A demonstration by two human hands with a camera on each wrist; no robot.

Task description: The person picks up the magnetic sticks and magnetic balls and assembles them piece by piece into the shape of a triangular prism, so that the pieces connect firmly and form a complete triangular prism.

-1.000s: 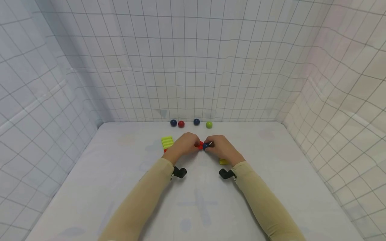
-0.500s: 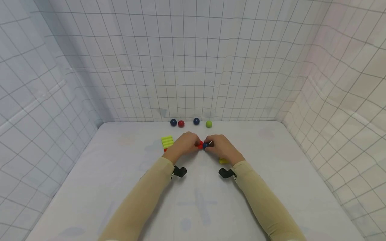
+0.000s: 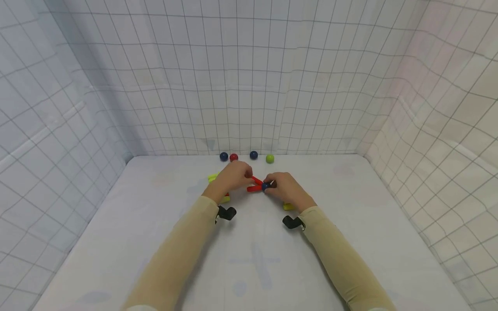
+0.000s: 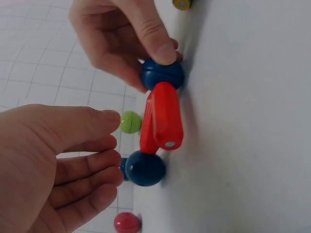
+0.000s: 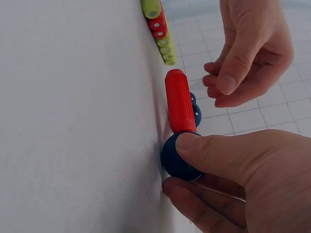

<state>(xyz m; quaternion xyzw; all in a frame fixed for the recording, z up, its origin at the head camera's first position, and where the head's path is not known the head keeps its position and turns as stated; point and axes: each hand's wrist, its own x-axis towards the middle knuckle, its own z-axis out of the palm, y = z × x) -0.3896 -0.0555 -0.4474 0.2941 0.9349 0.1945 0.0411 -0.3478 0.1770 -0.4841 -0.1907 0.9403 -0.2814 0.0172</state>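
My right hand (image 3: 285,186) pinches a blue ball (image 4: 163,74) between thumb and fingers, close above the white table. Two red rods (image 3: 254,188) fan out from that ball towards the left. A second blue ball (image 4: 146,168) sits at the far end of one rod in the left wrist view; the other rod's free end shows a pale round metal tip. Beside the second ball is my left hand (image 3: 232,176), fingers loosely bent and parted, with nothing held between them. In the head view that hand hides the second ball.
Along the back wall lie a blue ball (image 3: 223,157), a red ball (image 3: 234,157), another blue ball (image 3: 253,155) and a green ball (image 3: 270,159). Several yellow-green and red rods (image 5: 163,41) lie in a row beneath my left arm. A yellow rod (image 3: 288,206) lies by my right wrist.
My left hand has come away from the red rods, moving left and back, so both rods now show. The right hand stays in place with its blue ball.
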